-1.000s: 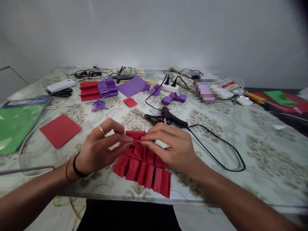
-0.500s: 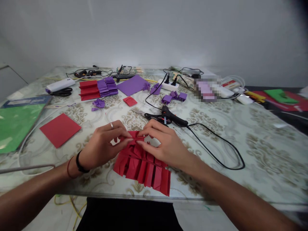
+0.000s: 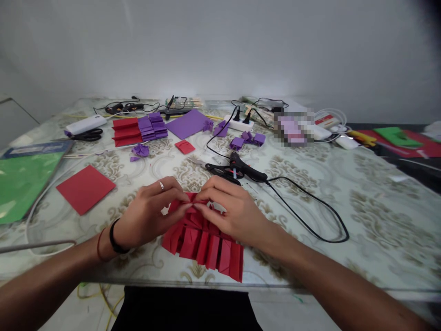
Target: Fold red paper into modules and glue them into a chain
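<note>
A pleated sheet of red paper [image 3: 206, 248], with rows of folds and slits, lies near the table's front edge. My left hand [image 3: 146, 211] pinches a fold at its far end between thumb and fingers. Close beside it, my right hand [image 3: 234, 209] pinches the same fold, the two thumb tips nearly meeting. Both hands partly cover the upper part of the sheet. Just beyond my right hand lie a black glue gun [image 3: 250, 169] and black-handled scissors [image 3: 222, 171]. To the left of my hands is a flat red paper square [image 3: 85, 188].
Folded red paper [image 3: 127, 132] and pleated purple paper [image 3: 152, 126] lie farther back, near a purple sheet [image 3: 189, 123]. A white power strip [image 3: 239, 124] stands behind small purple pieces. The glue gun's cord [image 3: 320, 197] loops to the right. A green packet [image 3: 27, 179] lies at left.
My fingertips have drawn slightly closer together along the pinched fold, and the far end of the red paper has dipped a little. The view has shifted slightly.
</note>
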